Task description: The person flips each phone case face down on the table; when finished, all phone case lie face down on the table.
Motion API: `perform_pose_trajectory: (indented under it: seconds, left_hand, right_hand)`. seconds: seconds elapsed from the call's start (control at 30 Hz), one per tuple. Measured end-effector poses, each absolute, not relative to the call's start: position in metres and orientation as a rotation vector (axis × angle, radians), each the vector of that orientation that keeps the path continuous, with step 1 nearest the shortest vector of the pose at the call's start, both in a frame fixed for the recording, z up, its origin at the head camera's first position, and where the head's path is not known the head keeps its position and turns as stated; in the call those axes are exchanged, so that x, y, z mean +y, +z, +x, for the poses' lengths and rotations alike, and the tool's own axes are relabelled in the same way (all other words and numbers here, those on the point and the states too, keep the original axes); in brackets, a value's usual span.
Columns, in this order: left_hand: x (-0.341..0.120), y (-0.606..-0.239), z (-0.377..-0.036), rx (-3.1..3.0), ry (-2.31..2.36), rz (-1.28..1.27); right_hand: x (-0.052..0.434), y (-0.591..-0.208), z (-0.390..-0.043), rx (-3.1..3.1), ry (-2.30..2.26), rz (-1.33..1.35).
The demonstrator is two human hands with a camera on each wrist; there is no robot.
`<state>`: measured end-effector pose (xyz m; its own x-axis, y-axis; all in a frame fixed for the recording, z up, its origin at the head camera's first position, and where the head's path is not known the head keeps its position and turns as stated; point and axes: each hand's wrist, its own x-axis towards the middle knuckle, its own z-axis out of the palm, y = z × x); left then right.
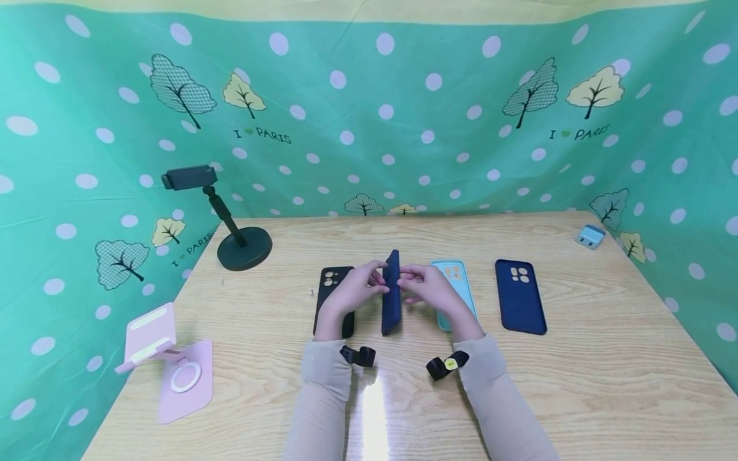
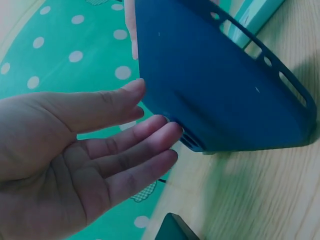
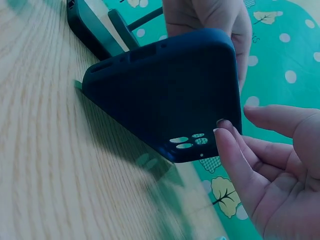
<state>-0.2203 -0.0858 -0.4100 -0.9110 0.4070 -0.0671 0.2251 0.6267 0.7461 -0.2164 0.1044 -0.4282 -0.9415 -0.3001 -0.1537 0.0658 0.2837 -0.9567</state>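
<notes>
I see the dark navy soft-rubber phone case (image 1: 391, 293) standing on its long edge near the middle of the pale wood-grain table (image 1: 605, 358), its lower edge against the tabletop, between my two hands. My left hand (image 1: 353, 289) is on its left face: in the left wrist view the fingers (image 2: 145, 150) are nearly straight, tips touching the case (image 2: 220, 85) near its lower corner, thumb laid against the flat side. The fingers are not clenched; they steady the case rather than wrap it. My right hand (image 1: 429, 286) is on the opposite face: in the right wrist view its fingertips (image 3: 225, 142) touch the case (image 3: 165, 100) at the corner beside the camera cut-outs, palm open, fingers relaxed.

Flat on the table just left of the held case lies a black phone case (image 1: 330, 291), partly under my left hand. Just right lies a light turquoise phone case (image 1: 458, 282), partly covered by my right hand. Further right, apart from it, lies a second dark navy phone case (image 1: 520, 296), camera holes upward.

At the far left stands a black round-base phone holder on an angled stem (image 1: 230, 221). A pink folding phone stand (image 1: 170, 362) sits at the near left edge. A small light-blue charger block (image 1: 590, 237) rests at the far right corner.
</notes>
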Motion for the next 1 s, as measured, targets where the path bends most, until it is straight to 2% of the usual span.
perform_pose_trajectory:
  seconds: [0.4, 1.0]
  left_hand:
    - [-0.089, -0.425, -0.225, 2.581, 1.001, 0.486]
    - [-0.087, -0.432, -0.226, 2.618, 0.933, 0.367]
  right_hand:
    - [0.11, -0.428, -0.218, 2.292, -1.659, -0.069]
    - [0.117, -0.431, -0.22, 2.345, -1.511, -0.014]
